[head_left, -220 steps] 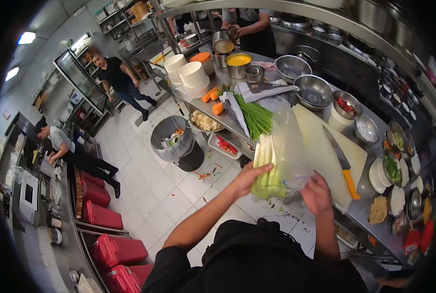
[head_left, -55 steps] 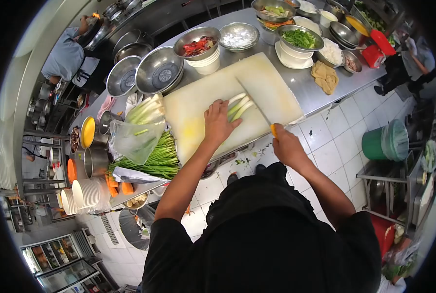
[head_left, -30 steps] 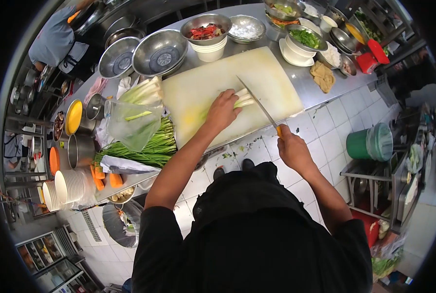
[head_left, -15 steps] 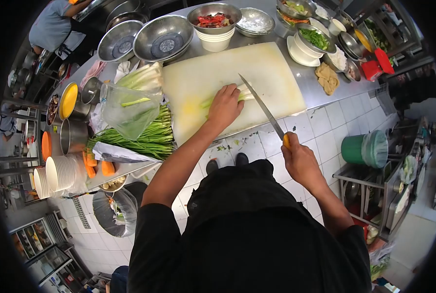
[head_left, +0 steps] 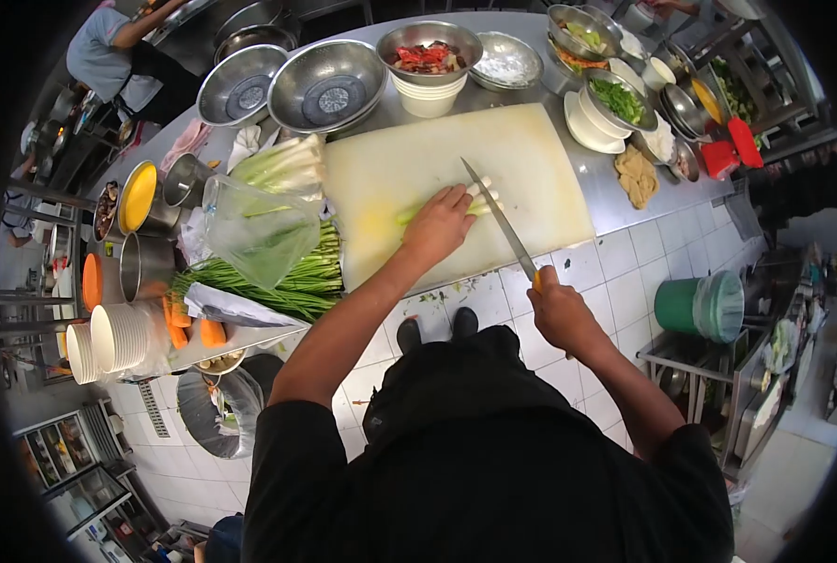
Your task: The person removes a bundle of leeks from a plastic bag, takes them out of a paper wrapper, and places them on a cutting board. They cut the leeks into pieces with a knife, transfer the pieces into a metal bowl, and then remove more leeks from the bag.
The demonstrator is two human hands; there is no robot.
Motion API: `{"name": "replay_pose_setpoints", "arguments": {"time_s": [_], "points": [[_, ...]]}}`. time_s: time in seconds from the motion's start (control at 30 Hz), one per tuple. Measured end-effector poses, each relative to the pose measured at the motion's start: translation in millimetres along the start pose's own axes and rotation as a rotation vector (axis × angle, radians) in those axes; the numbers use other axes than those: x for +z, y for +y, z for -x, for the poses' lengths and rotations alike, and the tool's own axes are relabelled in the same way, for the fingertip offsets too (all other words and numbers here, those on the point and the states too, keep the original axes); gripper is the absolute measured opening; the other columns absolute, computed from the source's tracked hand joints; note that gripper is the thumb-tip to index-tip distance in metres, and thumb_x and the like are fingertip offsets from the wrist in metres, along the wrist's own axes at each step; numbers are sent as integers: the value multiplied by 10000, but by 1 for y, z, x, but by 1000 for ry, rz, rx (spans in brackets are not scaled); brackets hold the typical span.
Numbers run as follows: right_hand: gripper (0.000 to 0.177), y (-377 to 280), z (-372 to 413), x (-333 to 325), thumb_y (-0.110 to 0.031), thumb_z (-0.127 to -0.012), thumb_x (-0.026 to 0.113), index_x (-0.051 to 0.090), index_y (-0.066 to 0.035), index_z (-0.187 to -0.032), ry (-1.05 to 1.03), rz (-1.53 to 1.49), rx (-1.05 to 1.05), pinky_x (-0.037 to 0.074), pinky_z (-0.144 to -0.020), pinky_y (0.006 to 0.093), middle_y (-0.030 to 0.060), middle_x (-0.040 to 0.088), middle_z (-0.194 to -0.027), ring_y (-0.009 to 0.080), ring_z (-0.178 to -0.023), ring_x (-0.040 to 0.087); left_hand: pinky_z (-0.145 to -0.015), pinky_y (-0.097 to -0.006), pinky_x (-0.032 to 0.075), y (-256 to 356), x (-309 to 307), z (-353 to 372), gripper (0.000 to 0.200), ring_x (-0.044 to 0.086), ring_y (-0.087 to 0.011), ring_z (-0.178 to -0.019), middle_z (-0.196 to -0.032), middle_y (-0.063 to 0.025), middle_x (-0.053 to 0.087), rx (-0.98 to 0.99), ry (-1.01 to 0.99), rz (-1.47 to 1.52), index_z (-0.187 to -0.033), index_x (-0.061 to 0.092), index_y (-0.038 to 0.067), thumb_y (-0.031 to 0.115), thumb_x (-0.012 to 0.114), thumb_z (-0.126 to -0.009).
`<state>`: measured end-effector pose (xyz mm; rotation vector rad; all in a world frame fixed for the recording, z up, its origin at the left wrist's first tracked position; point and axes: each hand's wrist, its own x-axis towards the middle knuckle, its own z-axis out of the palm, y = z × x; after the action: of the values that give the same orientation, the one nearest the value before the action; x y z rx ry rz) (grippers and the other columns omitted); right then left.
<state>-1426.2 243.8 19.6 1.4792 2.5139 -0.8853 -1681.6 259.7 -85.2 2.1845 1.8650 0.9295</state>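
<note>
My left hand (head_left: pixel 440 225) is closed over a few white-and-green green onion stalks (head_left: pixel 487 199), pressing them to the white cutting board (head_left: pixel 550 150). Their pale ends stick out past my fingers to the right. My right hand (head_left: pixel 565 314) grips the handle of a long kitchen knife (head_left: pixel 501 218). The blade crosses the white ends of the stalks, close to my left fingertips, with its tip pointing to the far side of the board. Part of the stalks is hidden under my left hand.
Left of the board lie a clear plastic bag (head_left: pixel 254 230), thick white-green stalks (head_left: pixel 282 169) and thin green stems (head_left: pixel 292 281). Metal bowls (head_left: pixel 329 86) line the far side, one holding red pieces (head_left: pixel 429 58). A tan cloth (head_left: pixel 636 178) lies right. A green bin (head_left: pixel 686 305) stands beyond.
The knife and my right hand have moved slightly left, bringing the blade over the stalks' white ends. My left hand stays on the stalks, and the whole view has shifted a little.
</note>
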Motion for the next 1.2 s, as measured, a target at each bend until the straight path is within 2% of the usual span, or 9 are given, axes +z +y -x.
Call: {"name": "replay_pose_setpoints", "arguments": {"time_s": [0.13, 0.27, 0.33, 0.4, 0.53, 0.63, 0.9, 1.07, 1.2], "points": [[247, 2, -42, 27, -177, -988, 517, 397, 16, -1085, 54, 29, -7, 493, -714, 621, 348, 639, -784, 551, -768, 629, -990, -410, 493, 2, -3, 1, 335, 580, -333, -1164, -1241, -181, 597, -6, -4, 33, -1135, 629, -38, 146, 703, -865], [265, 9, -65, 17, -202, -996, 521, 401, 4, -1113, 68, -85, -88, 492, -713, 614, 348, 643, -824, 548, -800, 629, -990, -407, 489, 7, -1, 3, 325, 580, -332, -1156, -1222, -178, 598, 8, 2, 22, -1110, 639, -34, 146, 716, -850], [277, 4, -61, 3, -215, -997, 528, 405, -5, -1128, 115, -53, -117, 486, -700, 610, 349, 639, -813, 542, -787, 626, -1005, -407, 478, 7, -7, 1, 331, 577, -333, -1154, -1211, -173, 599, -12, -45, 30, -1100, 644, -34, 156, 727, -841], [280, -4, -40, -8, -216, -996, 529, 405, -4, -1132, 153, -35, -121, 482, -696, 610, 343, 639, -801, 539, -774, 624, -1023, -410, 463, 8, -12, 4, 350, 569, -332, -1163, -1203, -164, 600, 17, 13, -28, -1094, 649, -34, 172, 742, -828], [275, -23, 1, -20, -206, -995, 542, 413, -11, -1140, 62, -25, -8, 476, -721, 599, 333, 640, -796, 539, -803, 620, -1047, -416, 440, 11, -18, 8, 384, 554, -328, -1177, -1186, -150, 602, -24, 104, -48, -1093, 655, -33, 195, 763, -804], [274, -22, 11, -10, -201, -989, 538, 411, -2, -1128, 44, -22, -6, 488, -716, 604, 328, 646, -785, 536, -780, 627, -1032, -407, 451, 7, -21, 10, 383, 548, -317, -1188, -1207, -147, 600, -54, 29, -7, -1092, 660, -33, 193, 761, -800], [254, -23, 1, 9, -180, -988, 507, 412, 36, -1080, -25, 38, 43, 503, -741, 607, 337, 654, -815, 534, -808, 643, -1004, -399, 484, -4, -15, 10, 341, 577, -326, -1161, -1211, -160, 619, -19, 34, 73, -1097, 666, -40, 149, 736, -822], [245, -4, -30, 35, -174, -982, 507, 407, 31, -1075, 26, 53, -43, 507, -725, 612, 338, 649, -801, 538, -780, 641, -1026, -398, 476, -13, -11, 7, 335, 578, -333, -1176, -1237, -171, 615, -29, 52, 82, -1111, 664, -41, 139, 722, -835], [235, -4, -40, 26, -167, -977, 513, 408, 18, -1075, 47, 28, -65, 505, -728, 610, 341, 646, -804, 541, -787, 638, -1044, -406, 463, -20, -11, 4, 348, 565, -339, -1199, -1254, -188, 606, -30, 35, 89, -1113, 651, -58, 152, 711, -841]]}}
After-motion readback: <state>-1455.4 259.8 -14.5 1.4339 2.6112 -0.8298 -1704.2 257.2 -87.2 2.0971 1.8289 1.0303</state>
